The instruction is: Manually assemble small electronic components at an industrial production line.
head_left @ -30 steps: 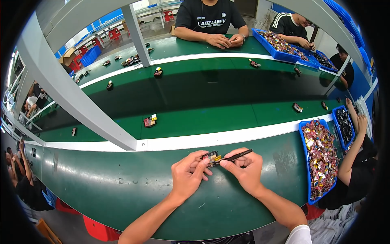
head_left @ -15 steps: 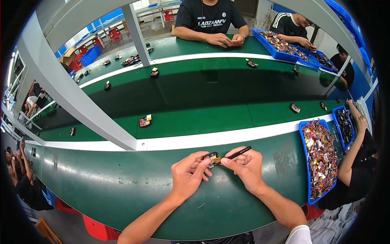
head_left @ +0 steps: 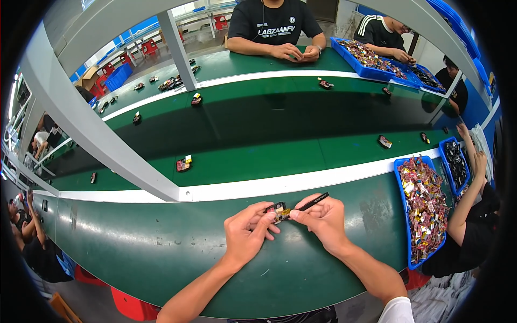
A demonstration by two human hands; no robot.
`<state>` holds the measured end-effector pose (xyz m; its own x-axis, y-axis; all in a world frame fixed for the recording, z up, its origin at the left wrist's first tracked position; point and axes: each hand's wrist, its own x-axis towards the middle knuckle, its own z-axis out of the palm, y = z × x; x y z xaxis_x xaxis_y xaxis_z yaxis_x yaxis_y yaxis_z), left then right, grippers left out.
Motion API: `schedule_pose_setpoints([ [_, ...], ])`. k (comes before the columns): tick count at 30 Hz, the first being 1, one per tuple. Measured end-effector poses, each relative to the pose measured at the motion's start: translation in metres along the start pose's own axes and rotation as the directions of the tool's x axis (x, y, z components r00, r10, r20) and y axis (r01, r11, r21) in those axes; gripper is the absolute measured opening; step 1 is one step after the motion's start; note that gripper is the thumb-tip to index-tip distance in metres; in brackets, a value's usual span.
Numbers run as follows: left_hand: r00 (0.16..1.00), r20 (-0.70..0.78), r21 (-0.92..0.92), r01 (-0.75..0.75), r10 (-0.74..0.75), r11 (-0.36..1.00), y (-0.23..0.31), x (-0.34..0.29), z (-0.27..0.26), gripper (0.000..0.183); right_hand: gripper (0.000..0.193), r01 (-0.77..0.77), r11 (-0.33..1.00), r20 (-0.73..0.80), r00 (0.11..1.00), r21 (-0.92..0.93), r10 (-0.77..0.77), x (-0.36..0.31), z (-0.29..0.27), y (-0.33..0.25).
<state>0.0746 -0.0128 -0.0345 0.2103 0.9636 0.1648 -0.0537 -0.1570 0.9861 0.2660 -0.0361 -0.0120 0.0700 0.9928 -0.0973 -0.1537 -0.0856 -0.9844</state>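
Observation:
My left hand (head_left: 245, 232) is closed on a small black plastic housing (head_left: 279, 206) with reddish, yellow and metallic parts inside, held just above the green tabletop. In my right hand (head_left: 326, 225) is a slim black pen-like tool (head_left: 313, 202), gripped between thumb and fingers and slanting up to the right. Its lower end is hidden by the fingers, which are right beside the housing. Whether the tool's tip touches the parts inside is too small to make out.
A blue tray (head_left: 411, 237) heaped with small reddish and yellow parts stands to the right, by a blue bin (head_left: 459, 188) of black pieces. Beyond a white rail (head_left: 242, 188), a green conveyor belt (head_left: 258, 167) carries scattered assemblies. A grey post (head_left: 102, 118) rises at left. Co-workers sit around.
The assemblies on the belt have shifted a little to the left. My hands stay nearly in place, still holding the housing and the tool.

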Motion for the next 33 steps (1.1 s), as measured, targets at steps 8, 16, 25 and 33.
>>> schedule_pose_setpoints([
  [8, 0.983, 0.111, -0.181, 0.166, -0.148, 0.969, -0.003, 0.006, -0.01, 0.025, 0.013, 0.168, 0.985, -0.003, 0.986, 0.042, -0.168, 0.001, -0.001, 0.013],
  [16, 0.972, 0.16, -0.209, 0.202, -0.17, 0.957, -0.004, 0.007, -0.015, 0.028, 0.014, 0.299, 0.952, -0.003, 0.954, -0.063, -0.299, 0.0, 0.003, 0.02],
  [25, 0.978, 0.15, -0.176, 0.169, -0.143, 0.97, -0.005, 0.006, -0.013, 0.029, 0.013, 0.295, 0.951, -0.036, 0.953, -0.092, -0.299, -0.001, 0.008, 0.02],
  [33, 0.98, 0.112, -0.204, 0.182, -0.162, 0.962, -0.002, 0.006, -0.01, 0.025, 0.012, 0.284, 0.952, -0.058, 0.955, -0.11, -0.292, -0.003, 0.009, 0.019],
])
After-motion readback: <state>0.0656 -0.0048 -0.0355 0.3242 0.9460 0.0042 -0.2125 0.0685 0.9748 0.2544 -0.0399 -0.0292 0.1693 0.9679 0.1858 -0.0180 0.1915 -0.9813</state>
